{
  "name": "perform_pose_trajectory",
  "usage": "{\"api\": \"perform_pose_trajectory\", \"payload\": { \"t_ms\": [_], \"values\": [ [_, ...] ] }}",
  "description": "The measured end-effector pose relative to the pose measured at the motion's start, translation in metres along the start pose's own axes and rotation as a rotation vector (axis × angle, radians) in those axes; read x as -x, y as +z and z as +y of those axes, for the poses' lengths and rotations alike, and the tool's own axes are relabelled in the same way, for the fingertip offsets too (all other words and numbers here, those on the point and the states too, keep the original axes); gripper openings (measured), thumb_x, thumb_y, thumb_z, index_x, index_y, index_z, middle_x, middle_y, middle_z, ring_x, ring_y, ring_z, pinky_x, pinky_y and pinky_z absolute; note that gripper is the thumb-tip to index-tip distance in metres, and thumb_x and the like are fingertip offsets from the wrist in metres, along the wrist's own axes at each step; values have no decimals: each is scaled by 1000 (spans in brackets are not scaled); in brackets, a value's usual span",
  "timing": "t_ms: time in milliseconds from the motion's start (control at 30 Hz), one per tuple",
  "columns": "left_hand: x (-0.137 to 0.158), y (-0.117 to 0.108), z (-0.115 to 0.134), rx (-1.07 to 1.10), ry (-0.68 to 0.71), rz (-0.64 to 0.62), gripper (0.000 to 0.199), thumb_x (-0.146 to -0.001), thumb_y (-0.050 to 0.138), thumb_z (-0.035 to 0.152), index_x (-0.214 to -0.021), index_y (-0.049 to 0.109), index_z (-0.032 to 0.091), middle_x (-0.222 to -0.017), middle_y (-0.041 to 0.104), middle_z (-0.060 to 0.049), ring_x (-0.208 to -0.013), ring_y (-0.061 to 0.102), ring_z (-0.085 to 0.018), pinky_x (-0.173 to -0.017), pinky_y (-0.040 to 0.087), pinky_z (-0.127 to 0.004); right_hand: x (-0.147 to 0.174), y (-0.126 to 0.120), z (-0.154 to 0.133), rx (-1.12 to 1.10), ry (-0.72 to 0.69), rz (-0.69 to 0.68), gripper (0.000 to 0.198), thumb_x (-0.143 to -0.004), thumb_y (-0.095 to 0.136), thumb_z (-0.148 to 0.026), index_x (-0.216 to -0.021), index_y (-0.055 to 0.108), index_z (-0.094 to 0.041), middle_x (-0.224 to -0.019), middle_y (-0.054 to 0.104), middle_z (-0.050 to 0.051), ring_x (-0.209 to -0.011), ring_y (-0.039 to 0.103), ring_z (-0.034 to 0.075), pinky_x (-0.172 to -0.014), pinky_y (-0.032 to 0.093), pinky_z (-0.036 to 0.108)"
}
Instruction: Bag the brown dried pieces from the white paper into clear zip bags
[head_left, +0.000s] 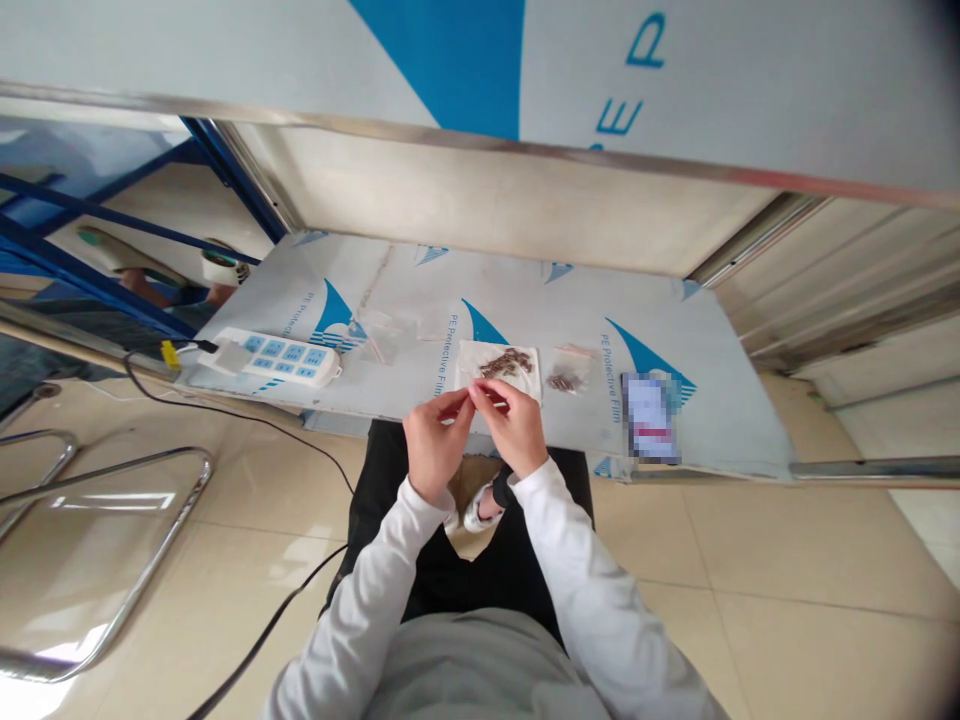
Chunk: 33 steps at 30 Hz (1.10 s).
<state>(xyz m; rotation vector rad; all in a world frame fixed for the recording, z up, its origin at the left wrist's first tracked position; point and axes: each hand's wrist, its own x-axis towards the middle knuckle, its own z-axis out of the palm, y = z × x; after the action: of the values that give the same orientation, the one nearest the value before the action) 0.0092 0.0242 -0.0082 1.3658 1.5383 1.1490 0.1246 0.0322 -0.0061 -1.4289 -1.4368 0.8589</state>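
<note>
My left hand (436, 442) and my right hand (514, 425) meet at the fingertips just over the front edge of the shelf. Both are closed in a pinch; whatever lies between the fingers is too small to make out. Right beyond them is a white sheet (466, 362) with a loose pile of small brown pieces (508, 364) on it. To its right lies a clear plastic bag (581, 362) with more small brown pieces inside.
The shelf (390, 385) wears printed protective film. A white power strip (300, 362) with a plugged-in cable (247, 408) sits left, near thin clear bags (386, 335). A blurred-out phone-like object (651, 420) lies right. An upper shelf (255, 60) overhangs. Another person's feet (135, 262) show left.
</note>
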Motion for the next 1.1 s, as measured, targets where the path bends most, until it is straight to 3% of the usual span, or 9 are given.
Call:
{"api": "perform_pose_trajectory", "payload": {
  "t_ms": [133,267,333,467,567,733,867,967,1100],
  "values": [
    [8,-11,5,-137,-5,-22,22,-78,62,35,-84,74,18,-73,74,-3,-66,69,-17,-65,51,-25,9,-13,12,152,22,33,19,-85,56,-32,-84,70,-18,-68,71,2,-58,65,16,-61,49,25],
    [11,-17,12,-373,168,-47,14,-75,61,28,-69,67,17,-63,68,-1,-61,63,-15,-66,48,-26,14,-22,7,290,-13,133,22,-80,59,-22,-101,60,-19,-71,72,1,-61,67,17,-64,49,27],
    [9,-17,14,-449,334,-81,17,-73,63,32,-81,66,17,-77,69,-5,-75,64,-20,-75,48,-32,15,-26,0,338,-49,123,20,-81,57,-21,-101,55,-21,-71,72,0,-59,66,17,-61,48,26],
    [-5,-14,9,-526,634,-167,83,-65,72,50,-133,42,13,-136,50,-19,-125,45,-34,-102,35,-48,16,-37,-12,380,-89,-2,15,-83,54,-20,-96,51,-24,-75,71,-1,-59,65,15,-60,47,25],
    [-17,-6,3,-507,727,-297,81,-70,71,44,-137,36,15,-137,49,-18,-127,44,-32,-107,31,-46,18,-43,-17,392,-110,-80,18,-83,54,-19,-99,48,-24,-74,70,-2,-58,64,15,-60,47,25],
    [-17,2,-10,-348,567,-320,44,-76,68,37,-113,52,19,-100,65,-8,-96,62,-23,-89,47,-37,6,-55,7,250,-83,-111,19,-84,58,-27,-99,47,-23,-77,71,0,-61,65,15,-59,48,24],
    [-7,0,-23,-256,450,-276,50,-75,70,41,-115,49,20,-88,61,-2,-87,62,-18,-85,48,-32,-33,-58,60,460,-4,-21,14,-85,52,-23,-98,55,-19,-89,70,6,-71,66,16,-70,51,30],
    [-4,1,-32,-217,384,-270,63,-75,70,41,-126,39,20,-84,58,1,-79,60,-14,-79,48,-27,-63,-47,92,672,6,-103,23,-79,52,-11,-99,62,-17,-102,67,9,-85,64,19,-83,49,33],
    [-2,4,-36,-191,339,-242,52,-77,68,40,-117,42,21,-77,54,4,-70,57,-11,-71,46,-23,-83,-27,107,760,16,-192,27,-77,51,-5,-97,66,-14,-107,64,13,-102,58,22,-95,42,34]
  ]
}}
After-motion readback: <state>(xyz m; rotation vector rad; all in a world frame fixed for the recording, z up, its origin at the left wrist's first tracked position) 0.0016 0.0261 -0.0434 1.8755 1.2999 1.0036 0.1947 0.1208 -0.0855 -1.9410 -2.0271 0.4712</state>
